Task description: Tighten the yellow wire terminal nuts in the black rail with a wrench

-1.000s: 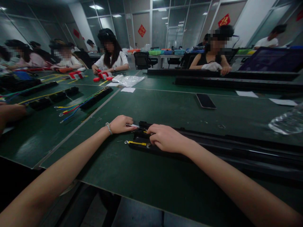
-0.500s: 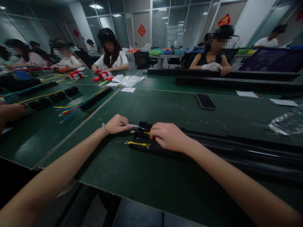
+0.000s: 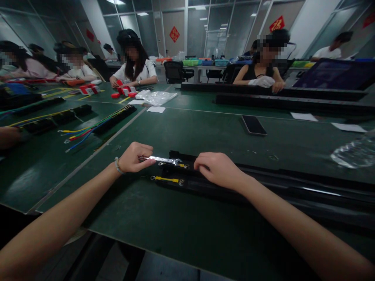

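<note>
My left hand [image 3: 135, 157] pinches the handle end of a small silver wrench [image 3: 162, 159], whose open jaw points right over the left end of a long black strip [image 3: 278, 181] lying across the green table [image 3: 181, 222]. My right hand [image 3: 218, 169] rests curled on top of that strip, pressing it down just right of the wrench jaw. A short yellow wire with a ring terminal [image 3: 164, 179] sticks out of the strip's left end, in front of both hands.
A black phone [image 3: 253, 125] lies face down beyond the strip. A clear plastic bottle [image 3: 353, 150] lies at the right edge. Black strips with coloured wires [image 3: 88, 130] sit on the left table. Several other people sit at the far tables, and another person's hand [image 3: 10, 136] rests at left.
My left hand has drawn back to the left, pulling the wrench out so its whole length shows. My right hand has slid a little to the right along the strip.
</note>
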Available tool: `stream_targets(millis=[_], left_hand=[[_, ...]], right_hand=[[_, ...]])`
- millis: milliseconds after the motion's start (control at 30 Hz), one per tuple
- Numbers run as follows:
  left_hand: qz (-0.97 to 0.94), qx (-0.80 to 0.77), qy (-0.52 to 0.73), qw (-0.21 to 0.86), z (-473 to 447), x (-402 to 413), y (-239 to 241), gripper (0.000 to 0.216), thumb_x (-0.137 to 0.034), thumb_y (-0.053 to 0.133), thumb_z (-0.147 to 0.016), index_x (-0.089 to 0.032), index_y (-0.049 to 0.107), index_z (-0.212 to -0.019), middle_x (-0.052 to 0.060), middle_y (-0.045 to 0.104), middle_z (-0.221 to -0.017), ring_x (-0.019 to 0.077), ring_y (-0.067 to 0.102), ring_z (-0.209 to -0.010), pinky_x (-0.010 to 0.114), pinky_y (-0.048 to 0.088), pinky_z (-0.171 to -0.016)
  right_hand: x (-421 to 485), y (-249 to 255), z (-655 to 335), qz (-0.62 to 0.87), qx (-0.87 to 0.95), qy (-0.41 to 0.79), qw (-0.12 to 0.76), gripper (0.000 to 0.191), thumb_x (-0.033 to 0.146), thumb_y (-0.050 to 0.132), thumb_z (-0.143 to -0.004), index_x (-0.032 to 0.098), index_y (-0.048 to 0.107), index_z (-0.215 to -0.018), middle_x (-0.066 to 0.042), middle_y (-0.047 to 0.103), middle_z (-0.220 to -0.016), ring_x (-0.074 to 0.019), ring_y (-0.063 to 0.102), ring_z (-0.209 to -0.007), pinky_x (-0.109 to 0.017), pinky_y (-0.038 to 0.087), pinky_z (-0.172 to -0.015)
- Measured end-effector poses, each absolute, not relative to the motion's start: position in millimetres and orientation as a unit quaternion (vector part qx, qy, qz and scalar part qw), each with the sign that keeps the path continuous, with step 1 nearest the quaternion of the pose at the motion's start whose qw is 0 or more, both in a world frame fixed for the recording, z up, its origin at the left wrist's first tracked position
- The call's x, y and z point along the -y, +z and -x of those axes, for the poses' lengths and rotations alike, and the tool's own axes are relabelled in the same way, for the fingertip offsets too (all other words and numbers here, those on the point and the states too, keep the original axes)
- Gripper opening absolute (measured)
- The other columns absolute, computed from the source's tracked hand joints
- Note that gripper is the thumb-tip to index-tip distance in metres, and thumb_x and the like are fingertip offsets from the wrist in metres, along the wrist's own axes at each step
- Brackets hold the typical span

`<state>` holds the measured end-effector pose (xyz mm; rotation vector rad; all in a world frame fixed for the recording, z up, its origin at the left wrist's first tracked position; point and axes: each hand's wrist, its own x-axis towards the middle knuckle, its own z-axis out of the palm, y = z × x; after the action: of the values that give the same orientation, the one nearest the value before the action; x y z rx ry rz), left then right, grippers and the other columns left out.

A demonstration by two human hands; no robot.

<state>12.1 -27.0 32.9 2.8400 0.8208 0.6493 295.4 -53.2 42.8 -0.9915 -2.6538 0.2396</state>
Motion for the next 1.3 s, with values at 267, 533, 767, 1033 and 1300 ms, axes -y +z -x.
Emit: stream_targets(millis=[267,533,767,1033,1300], left_hand=[[-0.97,-0.219,0.101,0.01,-24.0,34.0,35.6,0.032,-0.03,0.048,-0.078,-0.017,0.046,-0.05,-0.002,0.041,-0.051,0.0108,0.041,-0.044,0.025,0.028,-0.043],[-0.97,-0.226,0.087,0.029,-22.9,33.9,36.7,0.031,-0.031,0.049,-0.078,-0.017,0.048,-0.05,-0.001,0.043,-0.052,0.0113,0.041,-0.045,0.025,0.028,-0.044],[-0.961,-0.249,0.054,0.106,-24.7,32.5,33.6,0.027,-0.032,0.045,-0.08,-0.016,0.047,-0.058,-0.001,0.046,-0.055,0.0117,0.044,-0.049,0.024,0.031,-0.048],[-0.844,-0.324,0.186,0.385,-26.0,28.5,22.3,0.011,-0.025,0.046,-0.079,-0.015,0.044,-0.075,-0.005,0.04,-0.055,0.0081,0.036,-0.046,0.02,0.027,-0.044],[-0.633,-0.32,0.278,0.648,-21.4,19.1,18.1,0.015,-0.021,0.052,-0.065,-0.015,0.043,-0.076,-0.002,0.045,-0.056,0.0056,0.033,-0.037,0.019,0.019,-0.033]], right_hand=[[53.6,42.3,-295.9,0.335,0.929,0.083,0.132,0.022,0.017,0.038,-0.08,0.017,0.06,-0.082,-0.002,0.059,-0.081,-0.0114,0.051,-0.072,-0.025,0.037,-0.064],[54.6,42.8,-294.7,0.331,0.933,0.069,0.123,0.023,0.017,0.037,-0.081,0.016,0.06,-0.084,-0.003,0.059,-0.083,-0.012,0.052,-0.074,-0.026,0.038,-0.065],[53.6,41.4,-294.8,0.332,0.934,0.062,0.119,0.023,0.018,0.037,-0.081,0.016,0.06,-0.084,-0.003,0.06,-0.083,-0.0118,0.053,-0.073,-0.025,0.038,-0.065],[54.3,41.5,-292.6,0.333,0.935,0.051,0.11,0.023,0.017,0.037,-0.081,0.017,0.06,-0.085,-0.003,0.06,-0.082,-0.0119,0.053,-0.071,-0.025,0.038,-0.063],[54.7,41.6,-293.1,0.338,0.933,0.056,0.114,0.023,0.018,0.037,-0.081,0.017,0.06,-0.085,-0.003,0.06,-0.083,-0.0122,0.053,-0.073,-0.025,0.039,-0.065]])
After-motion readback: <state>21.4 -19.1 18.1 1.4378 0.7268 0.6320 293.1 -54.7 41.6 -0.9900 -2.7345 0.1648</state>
